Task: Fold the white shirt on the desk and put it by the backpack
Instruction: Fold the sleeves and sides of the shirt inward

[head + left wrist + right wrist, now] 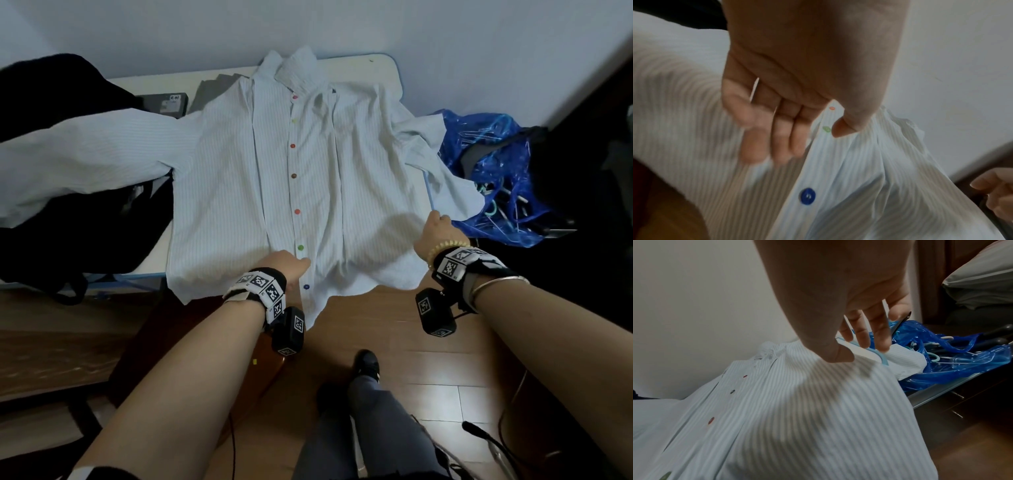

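The striped white shirt (274,178) lies face up on the tabletop (383,68), collar toward 12 o'clock, its hem hanging over the near edge at 6. It looks thin, soft and light, so it should drape and crease rather than hold a fold; the shoulder seams and side seams are the sensible places to take it. The left hand (291,265) has a wide grip, fingers straight on the cloth beside the button placket (297,192). The right hand (436,228) is also wide, fingers spread at the shirt's side at 3 o'clock. One sleeve spills left over a dark backpack (51,85), the other right onto a blue plastic bag (496,164), leaving little free tabletop.
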### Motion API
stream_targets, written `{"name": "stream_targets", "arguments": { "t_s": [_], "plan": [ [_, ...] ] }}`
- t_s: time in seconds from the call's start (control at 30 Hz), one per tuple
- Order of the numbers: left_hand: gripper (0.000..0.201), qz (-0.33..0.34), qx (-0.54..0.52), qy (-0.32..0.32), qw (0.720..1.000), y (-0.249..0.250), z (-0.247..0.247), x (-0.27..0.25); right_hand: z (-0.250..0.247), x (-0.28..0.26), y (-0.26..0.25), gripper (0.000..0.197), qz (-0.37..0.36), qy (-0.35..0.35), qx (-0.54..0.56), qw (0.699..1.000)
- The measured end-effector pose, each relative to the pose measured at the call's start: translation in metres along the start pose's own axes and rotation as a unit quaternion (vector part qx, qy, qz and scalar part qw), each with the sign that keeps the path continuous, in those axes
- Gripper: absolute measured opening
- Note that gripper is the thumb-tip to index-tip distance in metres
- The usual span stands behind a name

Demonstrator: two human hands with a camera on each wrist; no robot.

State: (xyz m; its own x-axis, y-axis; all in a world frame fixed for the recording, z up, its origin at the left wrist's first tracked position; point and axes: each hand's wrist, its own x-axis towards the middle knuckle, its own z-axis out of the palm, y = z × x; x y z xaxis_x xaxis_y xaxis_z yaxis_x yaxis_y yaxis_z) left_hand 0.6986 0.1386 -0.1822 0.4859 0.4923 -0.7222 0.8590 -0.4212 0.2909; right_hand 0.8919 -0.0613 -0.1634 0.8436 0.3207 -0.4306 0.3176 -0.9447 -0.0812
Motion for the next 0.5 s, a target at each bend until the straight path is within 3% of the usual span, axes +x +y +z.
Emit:
{"name": "stream_targets", "arguments": {
  "t_s": [0.13,0.23,0.4,0.5],
  "plan": [
    [0.043,0.047,0.040,0.110,0.992,0.016,-0.016,0.010,-0.011,0.019,0.003,0.040,-0.015,0.009,0.011,1.000],
    [0.040,0.097,0.033,0.138,0.985,0.043,-0.027,0.023,-0.021,0.043,0.005,0.040,-0.030,0.023,0.017,0.999],
    [0.019,0.152,0.006,0.168,0.974,0.101,-0.042,0.048,-0.039,0.097,0.012,0.040,-0.065,0.024,0.030,0.997],
    [0.019,0.169,-0.020,0.210,0.963,0.131,-0.049,0.066,-0.051,0.130,0.016,0.040,-0.099,0.018,0.038,0.994]
  ]
}}
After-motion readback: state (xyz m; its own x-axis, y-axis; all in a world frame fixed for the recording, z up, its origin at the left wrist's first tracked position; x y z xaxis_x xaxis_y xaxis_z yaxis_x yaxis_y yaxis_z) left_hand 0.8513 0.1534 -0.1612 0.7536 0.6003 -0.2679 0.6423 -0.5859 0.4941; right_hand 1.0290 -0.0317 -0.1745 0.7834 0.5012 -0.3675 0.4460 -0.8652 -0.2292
